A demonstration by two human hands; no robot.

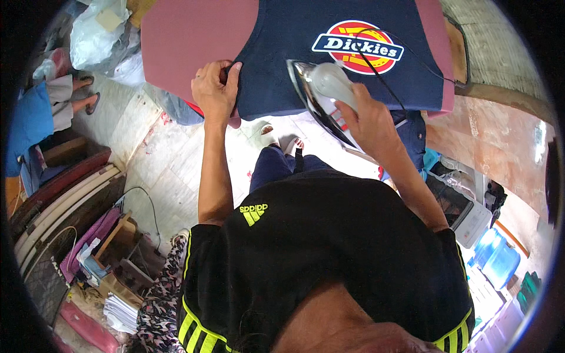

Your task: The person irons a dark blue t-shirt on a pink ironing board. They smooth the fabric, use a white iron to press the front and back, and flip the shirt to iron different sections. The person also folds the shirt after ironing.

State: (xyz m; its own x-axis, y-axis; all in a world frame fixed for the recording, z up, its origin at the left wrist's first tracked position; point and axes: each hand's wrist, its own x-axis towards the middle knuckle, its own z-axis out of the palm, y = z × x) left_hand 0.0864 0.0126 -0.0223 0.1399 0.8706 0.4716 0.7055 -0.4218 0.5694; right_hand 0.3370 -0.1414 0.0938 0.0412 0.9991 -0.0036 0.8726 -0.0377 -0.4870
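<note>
A dark navy garment (282,76) lies spread over a pink-covered ironing board (194,35). On its front is a large round red and yellow print (353,59) with a dark band across it. My right hand (374,120) is wrapped around the pale handle of a clothes iron (321,97). The iron is tilted at the board's near edge, and motion blurs it slightly; I cannot tell whether its soleplate touches the cloth. My left hand (218,88) pinches the garment's left edge between thumb and fingers.
The iron's black cord (385,82) crosses the print toward the right. White plastic bags (100,35) lie at the far left, near another person's legs (79,97). Boards (65,200) lean at the left. A blue water jug (496,256) stands at the lower right.
</note>
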